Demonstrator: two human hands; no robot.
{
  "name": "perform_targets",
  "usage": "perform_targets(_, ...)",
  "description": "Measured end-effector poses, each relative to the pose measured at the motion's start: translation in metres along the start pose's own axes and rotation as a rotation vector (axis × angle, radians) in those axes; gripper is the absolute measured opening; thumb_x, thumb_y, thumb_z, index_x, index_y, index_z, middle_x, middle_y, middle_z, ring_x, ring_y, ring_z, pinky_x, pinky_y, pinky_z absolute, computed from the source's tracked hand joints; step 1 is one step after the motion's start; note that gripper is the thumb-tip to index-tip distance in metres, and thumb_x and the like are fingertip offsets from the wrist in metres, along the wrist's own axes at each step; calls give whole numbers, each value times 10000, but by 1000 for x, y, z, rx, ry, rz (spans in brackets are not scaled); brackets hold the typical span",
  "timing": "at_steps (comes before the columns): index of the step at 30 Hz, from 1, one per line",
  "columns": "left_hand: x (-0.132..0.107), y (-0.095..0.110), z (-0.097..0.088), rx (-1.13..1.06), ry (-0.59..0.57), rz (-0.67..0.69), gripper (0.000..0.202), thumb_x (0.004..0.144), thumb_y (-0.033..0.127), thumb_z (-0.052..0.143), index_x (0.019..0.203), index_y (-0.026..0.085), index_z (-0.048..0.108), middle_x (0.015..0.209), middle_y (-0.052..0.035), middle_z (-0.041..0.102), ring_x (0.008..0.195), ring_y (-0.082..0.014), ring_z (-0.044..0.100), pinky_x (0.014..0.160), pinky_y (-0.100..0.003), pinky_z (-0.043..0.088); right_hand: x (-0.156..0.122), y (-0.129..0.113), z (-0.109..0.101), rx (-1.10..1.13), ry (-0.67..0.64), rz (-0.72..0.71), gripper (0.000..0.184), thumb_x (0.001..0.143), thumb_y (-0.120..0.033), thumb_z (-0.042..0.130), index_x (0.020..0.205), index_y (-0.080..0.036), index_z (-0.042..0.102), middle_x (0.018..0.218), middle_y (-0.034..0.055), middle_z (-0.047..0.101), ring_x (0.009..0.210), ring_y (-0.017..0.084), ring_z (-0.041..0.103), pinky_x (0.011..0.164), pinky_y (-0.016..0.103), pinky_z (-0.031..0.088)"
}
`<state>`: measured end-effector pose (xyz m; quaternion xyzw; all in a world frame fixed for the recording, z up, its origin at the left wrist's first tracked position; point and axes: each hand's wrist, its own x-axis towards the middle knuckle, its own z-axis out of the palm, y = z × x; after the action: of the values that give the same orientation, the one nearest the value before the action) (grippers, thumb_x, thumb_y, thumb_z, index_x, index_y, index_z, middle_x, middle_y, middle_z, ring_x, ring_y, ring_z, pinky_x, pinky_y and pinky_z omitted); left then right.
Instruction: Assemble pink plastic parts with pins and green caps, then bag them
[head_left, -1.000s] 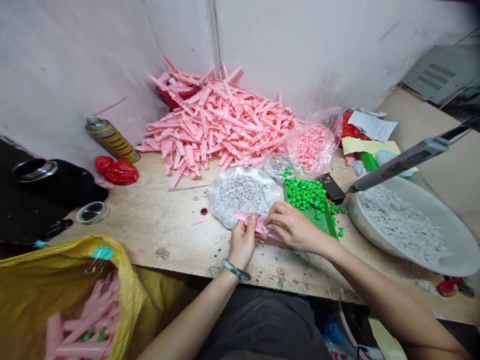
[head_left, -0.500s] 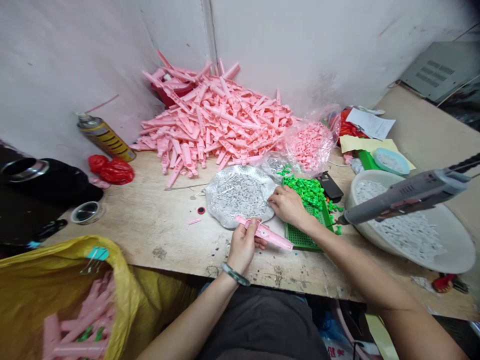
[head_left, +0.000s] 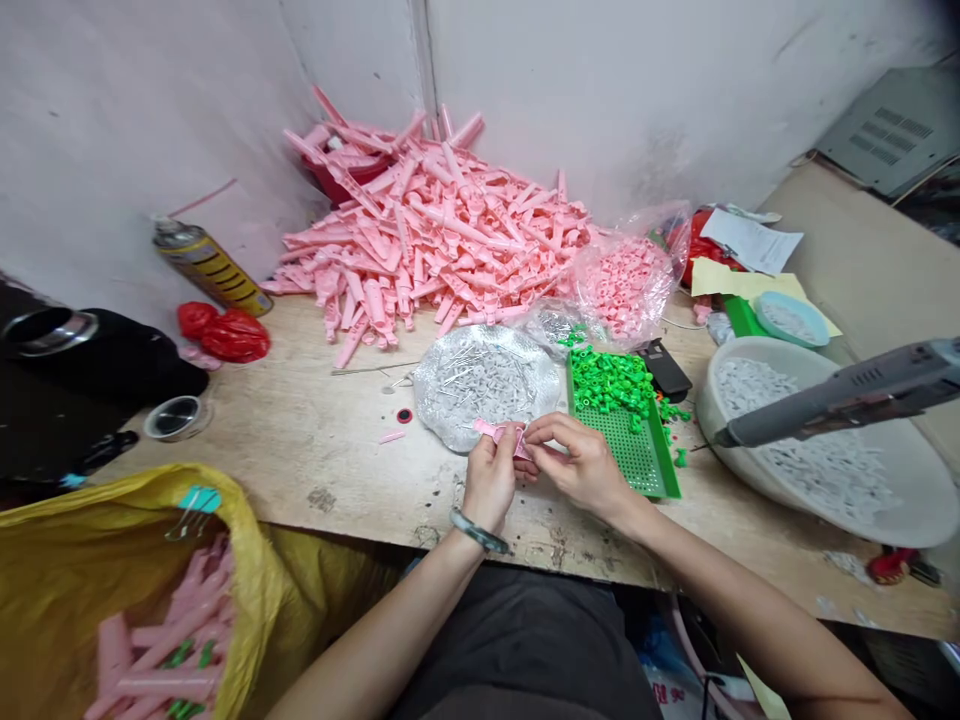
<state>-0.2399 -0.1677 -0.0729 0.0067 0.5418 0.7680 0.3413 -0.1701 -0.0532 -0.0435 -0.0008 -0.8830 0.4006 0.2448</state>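
My left hand (head_left: 491, 478) grips a pink plastic piece (head_left: 498, 432), whose far part is hidden behind my fingers. My right hand (head_left: 577, 465) is pressed up against the same piece, its fingertips pinching at it. Just behind both hands lies a silver foil bag (head_left: 484, 385) of small white parts. To the right of my right hand stands a green perforated tray (head_left: 634, 455) with bright green small parts (head_left: 611, 382) heaped at its far end.
A large heap of pink plastic pieces (head_left: 427, 235) rises against the wall corner. A white basin of white parts (head_left: 757, 375) sits at right, under a grey corded tool (head_left: 847, 400). A yellow sack of pink pieces (head_left: 112, 590) stands at front left. A spray can (head_left: 210, 270) and a red bag (head_left: 232, 335) lie left.
My right hand has come back from the foil bag to the pink piece. The piece now sits between both hands, with less of it showing. The grey tool hangs further right.
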Motion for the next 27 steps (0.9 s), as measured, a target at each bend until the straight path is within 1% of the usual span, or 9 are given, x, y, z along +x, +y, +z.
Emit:
perform_targets(4,-2,-4,0,28,7,27,364,840,440,625,1031,130,610,653,-4,639,490,-126,583,479,-231,499,-7,3,0,-98,-1,-107,161,875,-110,552,974,-175,660,977,70,675,900,176,622,806,346,523)
perform_targets(8,-4,4,0,143,61,142,389,842,454,624,1034,117,655,739,-38,672,587,-137,616,534,-223,504,-13,-2,-1,-265,-65,-250,292,842,-89,546,1108,-132,658,1089,115,664,994,216,598,856,383,532)
perform_targets(12,-2,13,-5,254,48,215,397,835,466,627,1011,114,681,783,-55,683,629,-146,624,561,-228,501,-19,-12,-1,-334,-109,-263,403,824,-89,535,1217,-92,627,1199,156,622,1117,257,551,936,418,506)
perform_targets(16,1,15,-14,167,-32,46,381,838,460,608,1012,123,641,528,36,534,411,-100,459,404,-197,356,-5,-1,-14,-235,-211,-155,402,864,-112,495,1236,-191,625,1175,77,652,1058,200,592,914,366,505)
perform_targets(19,-2,18,-16,77,-78,-66,301,827,399,628,916,112,643,578,9,571,448,-76,450,414,-167,320,24,30,-24,-409,-182,-44,289,901,-108,476,1077,-189,691,1047,58,683,950,186,591,848,332,483)
perform_targets(21,-7,22,-14,12,-99,-135,246,830,338,625,899,102,645,756,-60,663,594,-105,572,526,-186,440,46,53,-24,-632,-281,-105,229,897,-125,510,971,-176,720,1019,80,675,946,218,549,815,344,449)
perform_targets(23,-13,28,-12,-112,-148,-268,213,838,287,603,947,106,630,869,-99,684,749,-171,652,688,-281,535,64,69,-20,-802,-462,-225,185,898,-156,540,896,-161,724,991,105,666,950,242,514,786,353,415)
perform_targets(25,-17,34,-12,-257,-213,-424,216,835,240,575,1010,115,594,892,-110,677,828,-228,678,781,-403,559,75,76,-14,-905,-592,-328,173,905,-182,550,855,-139,710,956,124,654,954,253,497,768,355,390)
perform_targets(27,-20,38,-13,-322,-244,-481,262,798,139,562,1058,113,561,884,-103,666,855,-240,683,823,-462,557,80,77,-11,-968,-642,-375,166,910,-179,545,853,-122,691,926,129,644,944,253,497,751,350,373)
